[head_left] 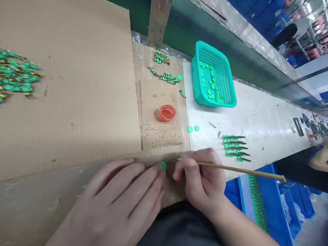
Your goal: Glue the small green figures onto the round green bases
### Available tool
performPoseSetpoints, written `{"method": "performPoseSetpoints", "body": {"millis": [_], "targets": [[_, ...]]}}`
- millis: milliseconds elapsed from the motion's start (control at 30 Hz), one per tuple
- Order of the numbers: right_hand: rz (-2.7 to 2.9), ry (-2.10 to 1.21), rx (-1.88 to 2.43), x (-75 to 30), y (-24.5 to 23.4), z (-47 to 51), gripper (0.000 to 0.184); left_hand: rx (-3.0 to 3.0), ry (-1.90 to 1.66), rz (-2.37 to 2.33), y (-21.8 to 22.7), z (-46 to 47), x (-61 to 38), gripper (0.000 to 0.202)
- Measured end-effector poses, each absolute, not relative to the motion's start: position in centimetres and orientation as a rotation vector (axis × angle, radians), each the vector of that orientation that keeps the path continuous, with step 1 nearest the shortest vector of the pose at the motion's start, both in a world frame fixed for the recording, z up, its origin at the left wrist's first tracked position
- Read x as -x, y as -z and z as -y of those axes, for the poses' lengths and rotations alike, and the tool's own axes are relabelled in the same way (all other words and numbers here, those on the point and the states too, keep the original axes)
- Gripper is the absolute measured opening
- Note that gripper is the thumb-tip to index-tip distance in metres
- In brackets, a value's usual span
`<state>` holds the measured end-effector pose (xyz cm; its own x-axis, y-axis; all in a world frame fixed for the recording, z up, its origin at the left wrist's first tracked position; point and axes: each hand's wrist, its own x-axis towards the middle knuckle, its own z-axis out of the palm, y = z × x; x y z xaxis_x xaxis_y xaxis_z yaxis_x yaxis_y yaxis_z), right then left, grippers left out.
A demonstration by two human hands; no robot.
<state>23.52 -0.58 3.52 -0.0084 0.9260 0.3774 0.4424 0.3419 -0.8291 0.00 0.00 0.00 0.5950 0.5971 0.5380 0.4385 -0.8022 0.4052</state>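
My left hand [123, 197] lies at the table's front edge, its fingers together and the fingertips holding a small green disc [164, 165]. My right hand [205, 178] grips a thin wooden stick [240, 170] like a pencil. The stick's thin end points left toward the disc, apart from it, and its thick end sticks out to the right. Just beyond the hands, a small red cup [164, 119] with liquid stands on a speckled cardboard piece [151, 97]. Two loose green discs [197, 128] lie right of the cup.
A teal basket [227, 82] holds several green discs. Small green-and-gold pieces [13, 73] are heaped on cardboard at left, with smaller piles [161, 56] behind the cup. Rows of green-and-dark pieces [234, 147] lie at right. Blue bins [274, 202] stand below; another person's arm [322, 157] shows far right.
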Motion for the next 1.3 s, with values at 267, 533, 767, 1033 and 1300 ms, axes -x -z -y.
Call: {"method": "performPoseSetpoints", "body": {"millis": [267,533,767,1033,1300], "targets": [[1.736,-0.44,1.255,-23.0,-3.9,-2.1,0.021,-2.599,-0.973,-0.872,-0.1,0.1,0.1,0.023],[1.692,-0.485,1.225,-23.3,-3.1,-1.5,0.01,-2.619,-0.967,-0.874,-0.4,0.3,0.1,0.026],[1.635,-0.654,1.151,-23.6,-3.2,1.3,0.013,-2.582,-0.966,-0.891,0.0,0.1,0.1,0.037],[1.633,-0.665,1.16,-23.3,-3.2,2.0,0.008,-2.622,-0.927,-0.854,-0.3,0.1,0.4,0.033],[1.682,-0.668,1.195,-23.3,-3.6,1.7,0.012,-2.621,-0.919,-0.849,-0.7,-0.2,0.3,0.03]]}}
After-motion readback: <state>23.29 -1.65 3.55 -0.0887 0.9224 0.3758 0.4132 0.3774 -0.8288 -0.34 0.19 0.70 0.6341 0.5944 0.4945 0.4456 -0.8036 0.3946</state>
